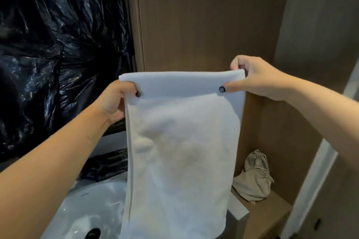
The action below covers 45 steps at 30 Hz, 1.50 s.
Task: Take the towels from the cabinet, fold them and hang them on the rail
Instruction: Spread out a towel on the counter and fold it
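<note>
White towel held up in mid-air at its folded top edge, hanging down long in front of an open wooden cabinet. Left hand pinching the top left corner, thumb on the near face; right hand pinching the top right corner, fingers curled over the fold. Beige drawstring bag on the cabinet shelf, far right of the towel. White sink below left. Crinkled black plastic sheeting at left.
</note>
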Available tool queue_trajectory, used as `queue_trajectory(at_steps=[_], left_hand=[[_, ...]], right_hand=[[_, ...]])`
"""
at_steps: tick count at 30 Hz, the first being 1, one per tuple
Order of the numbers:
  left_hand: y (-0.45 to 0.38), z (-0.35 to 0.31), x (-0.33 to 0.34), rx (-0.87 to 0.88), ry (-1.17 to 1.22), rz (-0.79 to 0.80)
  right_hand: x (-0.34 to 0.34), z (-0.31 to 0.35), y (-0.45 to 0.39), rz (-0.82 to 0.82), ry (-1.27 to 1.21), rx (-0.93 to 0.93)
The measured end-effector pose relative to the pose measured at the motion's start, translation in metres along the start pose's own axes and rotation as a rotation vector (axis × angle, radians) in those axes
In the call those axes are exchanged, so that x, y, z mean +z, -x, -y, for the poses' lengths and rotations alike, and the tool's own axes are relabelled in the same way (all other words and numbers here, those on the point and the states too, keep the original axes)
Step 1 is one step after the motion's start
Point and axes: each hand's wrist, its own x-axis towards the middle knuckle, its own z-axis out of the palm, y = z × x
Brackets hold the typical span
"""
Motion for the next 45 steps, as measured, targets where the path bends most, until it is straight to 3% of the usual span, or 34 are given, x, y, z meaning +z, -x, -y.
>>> queue_trajectory(at_steps=[3, 6, 8, 10, 13, 14, 16, 18, 20, 23, 25, 28, 35, 38, 41, 43, 45], left_hand=[[0.007, 0.017, -0.002, -0.185, 0.021, 0.043], [0.01, 0.032, -0.003, -0.437, -0.108, 0.119], [0.001, 0.055, -0.008, -0.527, -0.245, 0.016], [-0.022, 0.085, -0.016, -0.528, -0.392, -0.188], [-0.054, 0.139, -0.026, -0.377, -0.699, -0.383], [-0.059, 0.162, -0.028, -0.328, -0.803, -0.39], [-0.052, 0.208, -0.024, -0.213, -0.844, -0.287], [-0.03, 0.258, -0.021, -0.136, -0.787, -0.161], [0.002, 0.306, -0.026, -0.183, -0.788, -0.129], [0.047, 0.358, -0.042, -0.43, -0.667, -0.24], [0.076, 0.363, -0.04, -0.559, -0.495, -0.317], [0.104, 0.346, -0.026, -0.619, -0.31, -0.321], [0.124, 0.324, -0.014, -0.8, -0.091, -0.345], [0.126, 0.304, -0.006, -0.985, 0.11, -0.346], [0.129, 0.297, -0.004, -0.971, 0.308, -0.347], [0.133, 0.292, -0.004, -0.947, 0.403, -0.333], [0.138, 0.294, -0.01, -0.958, 0.483, -0.305]], right_hand=[[0.022, -0.017, 0.003, 0.152, -0.08, 0.134], [0.047, -0.042, 0.001, 0.37, -0.069, 0.293], [0.07, -0.062, -0.007, 0.456, -0.057, 0.387], [0.102, -0.085, -0.022, 0.39, 0.007, 0.436], [0.157, -0.124, -0.041, 0.016, 0.181, 0.4], [0.177, -0.135, -0.041, -0.062, 0.223, 0.362], [0.222, -0.155, -0.028, -0.043, 0.283, 0.258], [0.271, -0.174, 0.002, 0.065, 0.321, 0.079], [0.315, -0.191, 0.043, 0.176, 0.349, -0.051], [0.351, -0.202, 0.104, 0.284, 0.33, 0.014], [0.358, -0.196, 0.136, 0.297, 0.273, 0.127], [0.362, -0.176, 0.175, 0.346, 0.201, 0.223], [0.367, -0.149, 0.233, 0.479, 0.417, -0.009], [0.367, -0.144, 0.231, 0.457, 0.488, 0.007], [0.366, -0.136, 0.227, 0.416, 0.397, 0.069], [0.361, -0.129, 0.219, 0.319, 0.236, 0.137], [0.349, -0.118, 0.204, 0.173, -0.045, 0.344]])
